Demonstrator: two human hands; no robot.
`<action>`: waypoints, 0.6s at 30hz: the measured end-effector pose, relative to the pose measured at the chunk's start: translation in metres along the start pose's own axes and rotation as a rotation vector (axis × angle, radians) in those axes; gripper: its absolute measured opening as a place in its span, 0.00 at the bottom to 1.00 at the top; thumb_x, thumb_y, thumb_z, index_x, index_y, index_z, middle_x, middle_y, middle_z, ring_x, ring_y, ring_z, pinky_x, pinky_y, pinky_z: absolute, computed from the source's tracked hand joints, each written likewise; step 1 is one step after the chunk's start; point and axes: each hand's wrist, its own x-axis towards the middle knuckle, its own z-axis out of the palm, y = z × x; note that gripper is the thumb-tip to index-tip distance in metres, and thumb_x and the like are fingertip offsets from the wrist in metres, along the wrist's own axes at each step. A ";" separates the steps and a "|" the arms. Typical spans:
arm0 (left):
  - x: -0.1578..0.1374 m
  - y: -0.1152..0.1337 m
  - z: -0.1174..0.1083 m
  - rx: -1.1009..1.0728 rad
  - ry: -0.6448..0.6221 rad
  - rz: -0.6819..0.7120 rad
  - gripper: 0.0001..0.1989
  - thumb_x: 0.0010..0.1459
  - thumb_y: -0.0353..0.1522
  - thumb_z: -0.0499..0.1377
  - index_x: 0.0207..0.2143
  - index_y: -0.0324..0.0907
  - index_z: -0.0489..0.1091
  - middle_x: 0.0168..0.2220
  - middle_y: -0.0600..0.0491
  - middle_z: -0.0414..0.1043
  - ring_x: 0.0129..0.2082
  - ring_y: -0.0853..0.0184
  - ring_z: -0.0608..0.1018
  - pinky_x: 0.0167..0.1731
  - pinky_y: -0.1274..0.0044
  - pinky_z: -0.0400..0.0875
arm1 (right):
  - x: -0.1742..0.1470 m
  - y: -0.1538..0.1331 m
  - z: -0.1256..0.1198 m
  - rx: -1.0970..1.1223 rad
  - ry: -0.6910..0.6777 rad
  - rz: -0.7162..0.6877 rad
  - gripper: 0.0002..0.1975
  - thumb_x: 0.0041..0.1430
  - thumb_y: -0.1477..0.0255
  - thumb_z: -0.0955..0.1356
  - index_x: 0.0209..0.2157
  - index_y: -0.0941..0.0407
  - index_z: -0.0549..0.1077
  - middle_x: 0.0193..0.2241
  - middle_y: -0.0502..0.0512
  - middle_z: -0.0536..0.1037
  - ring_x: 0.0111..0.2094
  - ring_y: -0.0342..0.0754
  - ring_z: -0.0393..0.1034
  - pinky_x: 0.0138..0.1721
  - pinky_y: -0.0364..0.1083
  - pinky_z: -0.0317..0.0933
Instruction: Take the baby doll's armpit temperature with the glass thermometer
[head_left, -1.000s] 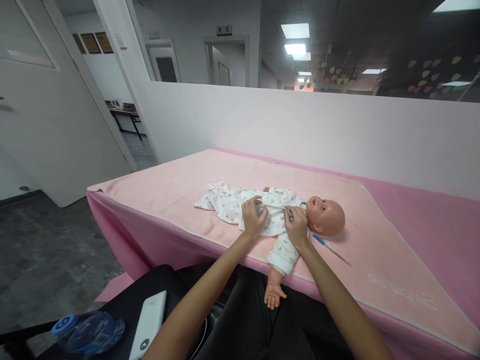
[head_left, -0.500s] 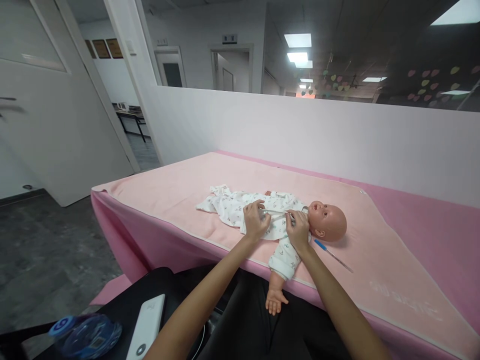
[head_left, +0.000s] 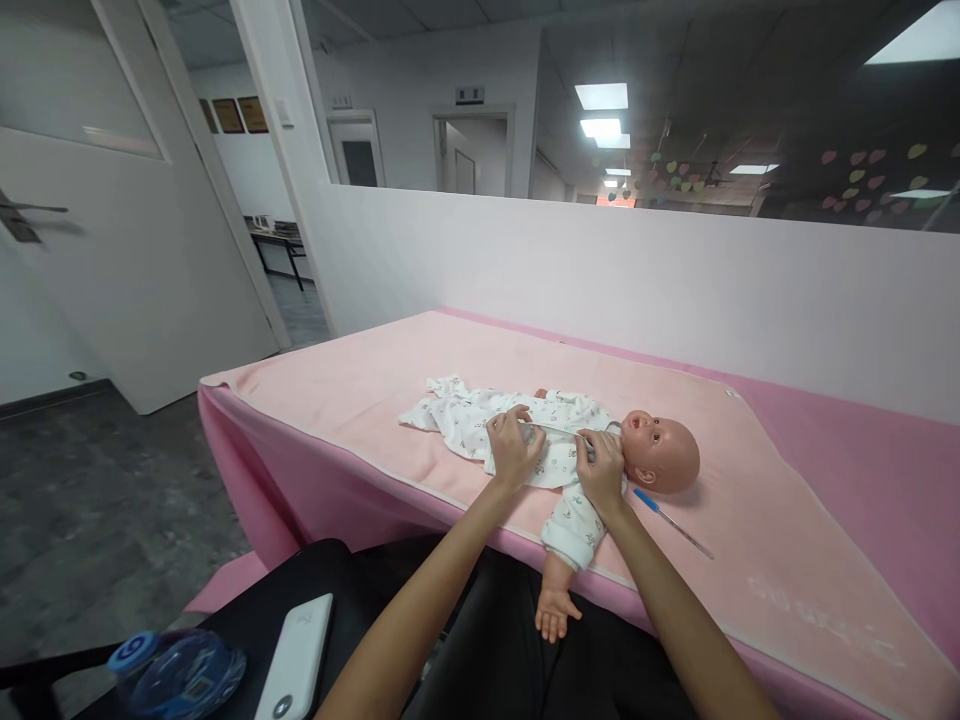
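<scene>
A baby doll (head_left: 663, 455) in a white printed outfit (head_left: 469, 425) lies on its back on the pink-covered table, head to the right. One doll arm (head_left: 556, 605) hangs over the near edge. Above the doll's chest, a thin pale strip (head_left: 553, 430) runs between my two hands; its kind is too small to tell. My left hand (head_left: 514, 447) is closed on the strip's left end, over the doll's belly. By the doll's neck, my right hand (head_left: 600, 468) grips the other end. A blue-capped thermometer-like stick (head_left: 675, 524) lies right of my right wrist.
The pink cover (head_left: 330, 375) drapes over the table's near edge. A low white wall (head_left: 675, 290) stands behind it. At lower left, a water bottle (head_left: 180, 675) and a white power bank (head_left: 296, 655) rest on a black chair (head_left: 330, 570).
The whole view has shifted slightly, so everything sits a little lower and further right. Both hands keep their hold on the strip with almost no movement.
</scene>
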 end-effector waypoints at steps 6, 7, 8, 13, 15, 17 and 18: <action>0.000 -0.001 0.001 0.022 0.008 0.030 0.14 0.49 0.27 0.54 0.40 0.42 0.60 0.32 0.53 0.70 0.36 0.64 0.71 0.42 0.70 0.58 | 0.000 0.000 0.000 -0.023 0.007 -0.019 0.08 0.58 0.74 0.60 0.29 0.55 0.68 0.25 0.52 0.74 0.28 0.45 0.66 0.35 0.46 0.56; 0.000 -0.001 0.001 0.024 0.009 0.030 0.14 0.49 0.27 0.53 0.40 0.42 0.60 0.32 0.53 0.70 0.36 0.64 0.72 0.41 0.70 0.57 | 0.000 0.000 0.000 -0.025 0.008 -0.022 0.08 0.58 0.74 0.60 0.29 0.55 0.68 0.25 0.52 0.74 0.28 0.45 0.66 0.35 0.46 0.56; 0.000 -0.001 0.001 0.025 0.009 0.029 0.14 0.49 0.28 0.53 0.41 0.42 0.60 0.32 0.53 0.70 0.35 0.64 0.72 0.41 0.70 0.57 | 0.000 -0.001 0.000 -0.028 0.007 -0.025 0.07 0.58 0.74 0.60 0.29 0.55 0.68 0.25 0.52 0.74 0.28 0.45 0.66 0.35 0.46 0.56; 0.001 -0.001 0.000 0.050 -0.005 0.005 0.15 0.49 0.28 0.53 0.42 0.42 0.60 0.33 0.53 0.71 0.34 0.64 0.72 0.40 0.70 0.58 | 0.000 -0.002 -0.001 -0.016 -0.008 -0.022 0.08 0.58 0.74 0.60 0.29 0.55 0.68 0.25 0.52 0.73 0.28 0.46 0.65 0.34 0.46 0.56; 0.001 0.000 0.000 0.057 -0.013 -0.008 0.15 0.50 0.28 0.53 0.42 0.42 0.60 0.33 0.52 0.71 0.34 0.63 0.72 0.40 0.70 0.57 | 0.000 -0.002 -0.001 -0.007 -0.015 -0.018 0.08 0.58 0.74 0.60 0.29 0.55 0.68 0.25 0.52 0.73 0.28 0.46 0.65 0.34 0.46 0.56; 0.001 0.000 0.000 0.056 -0.010 -0.015 0.15 0.50 0.28 0.53 0.43 0.41 0.60 0.33 0.52 0.70 0.34 0.63 0.72 0.40 0.69 0.57 | 0.000 -0.002 -0.001 -0.005 -0.019 -0.021 0.08 0.58 0.74 0.60 0.29 0.55 0.68 0.25 0.52 0.73 0.29 0.46 0.65 0.35 0.47 0.56; 0.000 0.000 0.001 0.056 -0.004 -0.016 0.16 0.50 0.28 0.53 0.44 0.42 0.59 0.34 0.52 0.70 0.34 0.63 0.72 0.40 0.69 0.57 | 0.000 -0.002 -0.001 -0.005 -0.021 -0.025 0.08 0.58 0.74 0.60 0.29 0.55 0.68 0.25 0.52 0.73 0.29 0.46 0.65 0.35 0.47 0.56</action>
